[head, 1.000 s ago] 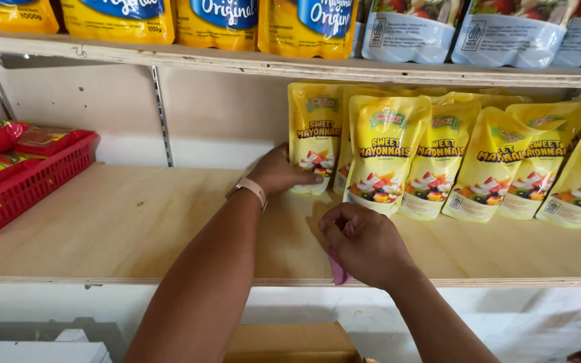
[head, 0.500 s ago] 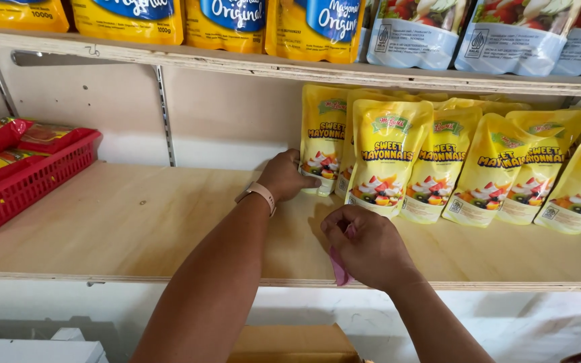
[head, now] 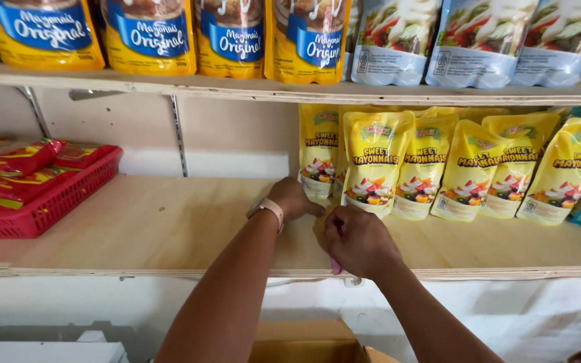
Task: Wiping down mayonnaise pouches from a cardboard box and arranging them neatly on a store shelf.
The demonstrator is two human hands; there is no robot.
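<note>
Left hand point(head: 295, 199) is pressed against the leftmost yellow pouch point(head: 319, 151) on the wooden shelf point(head: 169, 228), steadying it upright. Right hand point(head: 358, 238), just before that pouch, is closed around a pink object point(head: 335, 267).

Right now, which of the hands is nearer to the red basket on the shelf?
The left. The left hand is reaching toward the yellow pouches, well right of the red basket. The right hand is farther right still, at the shelf's front edge.

Stock beside my hands, placed from the pale wood shelf point(head: 169, 228): yellow pouches point(head: 376, 161) with fruit-and-cream pictures standing on it; red mesh basket point(head: 48, 208) at its left end; yellow, blue-banded packs point(head: 149, 37) above it.
</note>
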